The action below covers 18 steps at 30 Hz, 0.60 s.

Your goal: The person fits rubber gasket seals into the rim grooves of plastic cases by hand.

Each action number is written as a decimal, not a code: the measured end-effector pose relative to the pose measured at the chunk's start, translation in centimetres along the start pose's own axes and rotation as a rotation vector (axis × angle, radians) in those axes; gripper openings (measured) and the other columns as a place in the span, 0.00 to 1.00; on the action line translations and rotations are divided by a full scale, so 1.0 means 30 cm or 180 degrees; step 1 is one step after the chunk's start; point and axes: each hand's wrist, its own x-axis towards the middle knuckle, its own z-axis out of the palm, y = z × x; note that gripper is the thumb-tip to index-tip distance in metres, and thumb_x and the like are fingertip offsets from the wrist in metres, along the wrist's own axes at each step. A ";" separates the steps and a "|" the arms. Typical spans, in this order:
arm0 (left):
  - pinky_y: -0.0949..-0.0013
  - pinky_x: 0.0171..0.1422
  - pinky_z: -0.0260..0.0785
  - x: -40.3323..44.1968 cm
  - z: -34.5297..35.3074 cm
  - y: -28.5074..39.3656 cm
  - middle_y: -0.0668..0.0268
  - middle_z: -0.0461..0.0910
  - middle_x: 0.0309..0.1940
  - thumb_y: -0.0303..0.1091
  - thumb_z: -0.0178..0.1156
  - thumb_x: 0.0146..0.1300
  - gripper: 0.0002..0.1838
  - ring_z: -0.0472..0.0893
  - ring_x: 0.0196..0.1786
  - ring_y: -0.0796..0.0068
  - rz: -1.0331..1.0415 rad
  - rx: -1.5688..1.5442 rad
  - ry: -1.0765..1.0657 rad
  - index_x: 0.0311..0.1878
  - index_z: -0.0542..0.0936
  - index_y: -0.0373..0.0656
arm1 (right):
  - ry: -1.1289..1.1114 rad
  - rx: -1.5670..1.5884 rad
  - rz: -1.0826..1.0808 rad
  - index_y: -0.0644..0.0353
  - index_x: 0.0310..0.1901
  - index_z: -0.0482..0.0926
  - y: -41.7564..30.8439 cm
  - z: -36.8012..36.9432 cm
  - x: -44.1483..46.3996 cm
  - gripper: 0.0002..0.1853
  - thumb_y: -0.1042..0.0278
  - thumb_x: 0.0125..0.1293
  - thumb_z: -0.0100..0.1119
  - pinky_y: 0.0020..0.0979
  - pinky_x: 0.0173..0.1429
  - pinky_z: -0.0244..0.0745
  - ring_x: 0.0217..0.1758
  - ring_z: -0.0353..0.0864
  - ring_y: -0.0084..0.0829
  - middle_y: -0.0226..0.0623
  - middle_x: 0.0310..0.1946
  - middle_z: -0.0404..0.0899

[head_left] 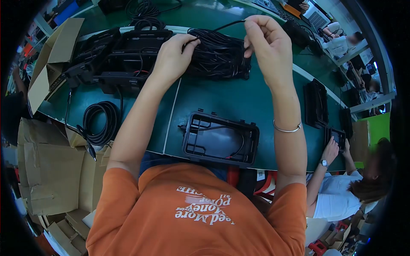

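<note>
A thick bundle of black cables point(220, 59) lies on the far middle of the green table. My left hand point(173, 55) is closed in a pinch on a thin black cable at the bundle's left end. Over the bundle's right side, my right hand point(271, 47) has its fingers curled round a black cable strand point(230, 24) that rises from the bundle. Closer to my body sits an open black plastic box point(222, 138), with a thin cable running inside it and a fitting on its left side.
Several open black cases point(136, 57) stand at the far left beside an open cardboard box point(64, 42). A coiled black cable point(101, 121) hangs near the left edge. At right, a co-worker's hands point(331, 149) hold a small black box point(337, 137), near another black case point(316, 102).
</note>
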 end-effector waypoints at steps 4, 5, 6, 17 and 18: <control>0.75 0.48 0.73 -0.003 -0.028 -0.015 0.64 0.86 0.37 0.31 0.57 0.72 0.12 0.82 0.40 0.79 -0.0662 -0.0507 -0.0246 0.49 0.84 0.34 | 0.0362 0.0211 0.0577 0.63 0.45 0.79 0.047 -0.023 -0.014 0.10 0.64 0.72 0.60 0.18 0.21 0.64 0.22 0.71 0.14 0.25 0.25 0.75; 0.72 0.49 0.73 -0.008 -0.030 -0.013 0.59 0.86 0.37 0.31 0.57 0.71 0.12 0.84 0.40 0.71 -0.0713 -0.0364 -0.0244 0.49 0.84 0.34 | 0.0350 0.0255 0.0807 0.63 0.43 0.79 0.074 -0.035 -0.019 0.10 0.63 0.71 0.61 0.19 0.21 0.64 0.21 0.70 0.14 0.24 0.25 0.75; 0.72 0.49 0.73 -0.009 -0.030 -0.007 0.59 0.86 0.37 0.31 0.57 0.71 0.12 0.84 0.40 0.71 -0.0709 -0.0367 -0.0244 0.49 0.84 0.34 | 0.0271 0.0100 0.1197 0.63 0.43 0.80 0.093 -0.051 -0.020 0.11 0.62 0.71 0.61 0.20 0.20 0.61 0.20 0.69 0.14 0.24 0.22 0.73; 0.53 0.50 0.73 0.005 -0.117 0.081 0.48 0.83 0.35 0.35 0.59 0.67 0.13 0.83 0.42 0.47 -0.0071 0.1324 -0.1379 0.44 0.84 0.33 | -0.0732 0.0491 0.1970 0.62 0.52 0.79 0.209 -0.073 -0.114 0.12 0.64 0.74 0.58 0.21 0.36 0.77 0.30 0.78 0.20 0.28 0.34 0.76; 0.54 0.49 0.74 0.006 -0.155 0.134 0.48 0.83 0.34 0.35 0.60 0.67 0.13 0.83 0.40 0.48 -0.0136 0.1116 -0.1336 0.43 0.85 0.35 | -0.0872 0.0792 0.2023 0.62 0.54 0.78 0.198 -0.081 -0.118 0.12 0.66 0.74 0.57 0.21 0.36 0.77 0.30 0.79 0.21 0.28 0.35 0.76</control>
